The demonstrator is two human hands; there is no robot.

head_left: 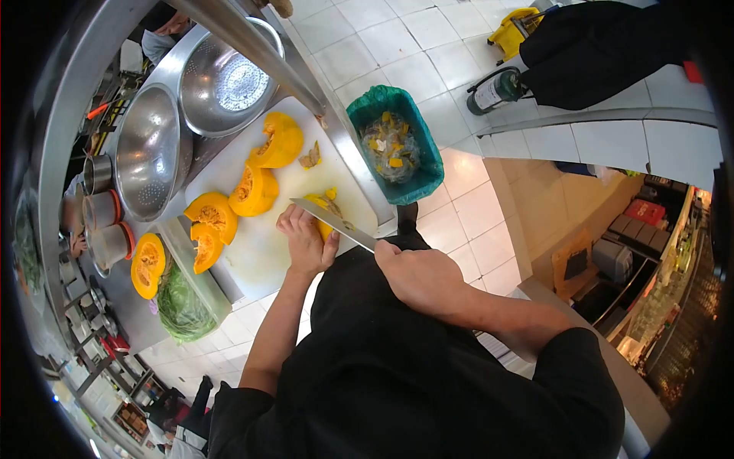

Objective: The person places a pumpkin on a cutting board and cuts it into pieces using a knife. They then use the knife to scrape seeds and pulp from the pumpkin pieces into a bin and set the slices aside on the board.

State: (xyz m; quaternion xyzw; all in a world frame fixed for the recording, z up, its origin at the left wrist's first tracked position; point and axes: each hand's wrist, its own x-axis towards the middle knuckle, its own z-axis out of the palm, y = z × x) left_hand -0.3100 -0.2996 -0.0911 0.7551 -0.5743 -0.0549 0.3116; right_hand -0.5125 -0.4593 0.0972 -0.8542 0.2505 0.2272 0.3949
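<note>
My right hand [419, 277] is closed round the handle of a kitchen knife [336, 222]. The blade slants up and left across a yellow-orange pumpkin piece [324, 232] near the front edge of the white cutting board [256, 269]. Curled fingers of my left hand [306, 243] grip that piece and hide part of it. Peel scraps [330, 194] lie just beyond the blade. Farther along the board sit several cut pumpkin chunks, among them a large wedge [278, 141], a middle chunk [254, 190] and one with seeds showing [212, 216].
Two metal colanders [153, 153] stand behind the board. A pumpkin half [148, 265] rests beside a container of wrapped greens [187, 304]. A green-lined bin [395, 145] with scraps is at the counter's edge. A metal post [252, 53] crosses above. Another person [183, 440] is at lower left.
</note>
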